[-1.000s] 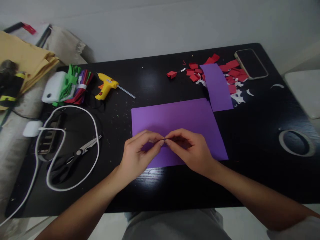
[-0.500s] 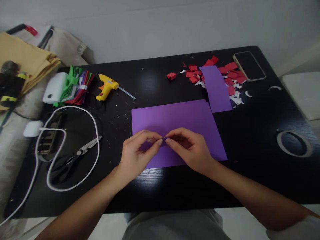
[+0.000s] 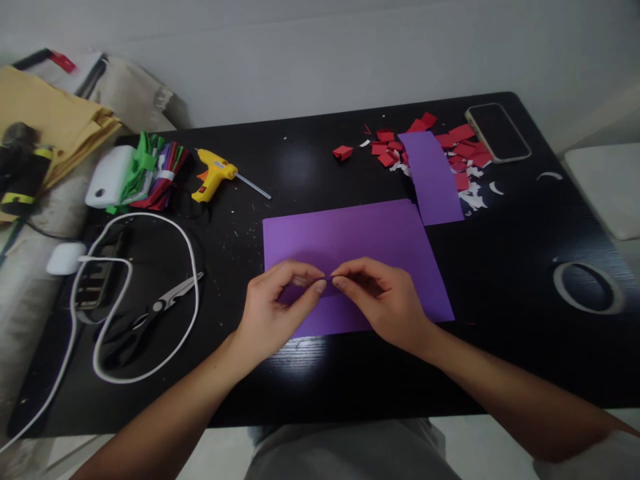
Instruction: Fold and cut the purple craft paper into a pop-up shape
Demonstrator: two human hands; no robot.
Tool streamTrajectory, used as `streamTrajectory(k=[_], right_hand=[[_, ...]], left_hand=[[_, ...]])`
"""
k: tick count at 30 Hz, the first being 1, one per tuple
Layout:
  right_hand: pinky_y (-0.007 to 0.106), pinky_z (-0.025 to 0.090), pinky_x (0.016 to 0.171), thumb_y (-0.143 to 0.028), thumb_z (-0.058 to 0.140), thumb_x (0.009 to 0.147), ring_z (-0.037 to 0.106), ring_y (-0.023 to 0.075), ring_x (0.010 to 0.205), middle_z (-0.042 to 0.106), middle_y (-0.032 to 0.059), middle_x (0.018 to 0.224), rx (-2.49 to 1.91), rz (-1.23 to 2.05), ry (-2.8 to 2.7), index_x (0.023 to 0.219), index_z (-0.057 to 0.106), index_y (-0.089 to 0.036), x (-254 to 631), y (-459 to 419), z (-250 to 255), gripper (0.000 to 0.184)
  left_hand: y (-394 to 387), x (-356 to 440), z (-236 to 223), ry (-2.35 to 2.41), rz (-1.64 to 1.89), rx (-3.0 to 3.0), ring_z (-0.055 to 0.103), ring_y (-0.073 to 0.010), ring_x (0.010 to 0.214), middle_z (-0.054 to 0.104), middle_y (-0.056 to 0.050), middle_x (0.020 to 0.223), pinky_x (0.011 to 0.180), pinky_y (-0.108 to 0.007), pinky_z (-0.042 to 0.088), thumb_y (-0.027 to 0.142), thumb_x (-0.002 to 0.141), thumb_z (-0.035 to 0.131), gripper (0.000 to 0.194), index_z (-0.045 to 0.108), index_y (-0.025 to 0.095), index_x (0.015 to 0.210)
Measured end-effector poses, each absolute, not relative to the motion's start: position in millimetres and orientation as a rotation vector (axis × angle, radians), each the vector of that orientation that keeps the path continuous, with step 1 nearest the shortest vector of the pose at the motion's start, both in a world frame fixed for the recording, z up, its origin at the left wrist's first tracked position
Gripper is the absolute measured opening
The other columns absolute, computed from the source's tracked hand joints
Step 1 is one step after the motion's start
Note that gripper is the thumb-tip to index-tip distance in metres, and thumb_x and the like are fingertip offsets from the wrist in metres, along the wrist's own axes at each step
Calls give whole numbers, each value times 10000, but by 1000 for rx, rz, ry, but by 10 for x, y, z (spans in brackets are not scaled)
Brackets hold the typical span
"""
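Over a large purple paper sheet (image 3: 345, 233), both of my hands are pinched with their fingertips almost meeting. My left hand (image 3: 280, 300) closes thumb and index finger on one end of a small purple piece of paper (image 3: 329, 278). On its other end, the thumb and index finger of my right hand (image 3: 383, 297) are closed too. Only a thin dark bit of that piece shows between the fingertips, and its shape is mostly hidden. A cut purple paper strip (image 3: 434, 177) lies by the sheet's far right corner.
Red paper pieces (image 3: 463, 148) and white scraps (image 3: 473, 197) lie near a phone (image 3: 499, 132). At right is a pale ring (image 3: 589, 288). Leftward are a yellow glue gun (image 3: 215, 175), scissors (image 3: 160, 305), a white cable (image 3: 193, 247) and bundled pipe cleaners (image 3: 155, 170).
My fingertips have shifted very slightly, and less of the small purple piece shows between them. Everything else on the table stays where it was.
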State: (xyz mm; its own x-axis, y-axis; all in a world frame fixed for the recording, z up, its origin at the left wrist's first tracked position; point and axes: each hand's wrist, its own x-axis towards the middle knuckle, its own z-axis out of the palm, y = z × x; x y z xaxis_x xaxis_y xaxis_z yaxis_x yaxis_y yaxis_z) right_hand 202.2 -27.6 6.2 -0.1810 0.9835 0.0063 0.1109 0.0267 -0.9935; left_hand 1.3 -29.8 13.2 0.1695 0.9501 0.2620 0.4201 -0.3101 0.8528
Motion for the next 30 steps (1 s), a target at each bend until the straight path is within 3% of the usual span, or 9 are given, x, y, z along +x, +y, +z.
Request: streamTrajectory(k=[30], right_hand=[[295, 632, 781, -285, 790, 916, 768, 174, 829, 806, 7, 886, -1159, 1309, -1424, 928, 780, -243, 2022, -272, 98, 45]], left_hand=[[-300, 10, 151, 1259, 1070, 1848, 724, -124, 735, 789, -13, 841, 720, -239, 607, 177, 930, 733, 36, 756, 198, 947]])
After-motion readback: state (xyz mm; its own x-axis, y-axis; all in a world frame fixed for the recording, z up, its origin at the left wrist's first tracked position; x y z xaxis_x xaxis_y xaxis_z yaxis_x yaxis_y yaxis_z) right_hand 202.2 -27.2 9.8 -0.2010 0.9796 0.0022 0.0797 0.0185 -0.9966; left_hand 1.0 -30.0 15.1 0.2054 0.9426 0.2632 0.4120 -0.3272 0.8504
